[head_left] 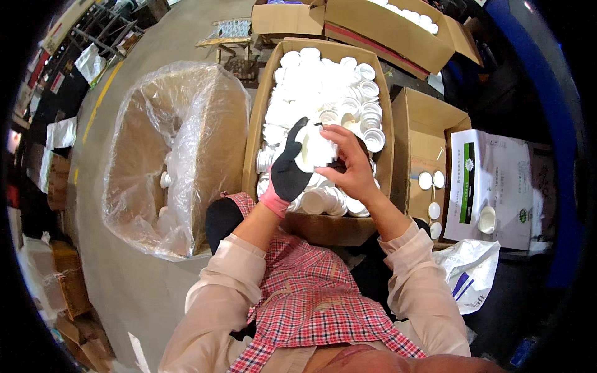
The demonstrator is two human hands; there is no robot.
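Over the near part of a cardboard box point(387, 155), both my hands hold a white round plastic cap point(316, 149). My left hand point(289, 174), in a black glove with a pink cuff, wraps its left side with the thumb upward. Bare-skinned, my right hand point(350, 158) grips the right side between fingers and thumb. Glare washes out part of the cap, so I cannot tell whether it is one piece or several stacked. Many similar white caps point(367, 90) fill the box beneath, some nested in stacks.
On the left stands a box lined with clear plastic point(134, 161), a few white pieces inside. At right, a shallower carton point(426, 124) holds several white discs point(425, 180), beside a printed white sheet point(491, 174) and a white plastic bag point(476, 270). Another long carton point(385, 31) stands behind.
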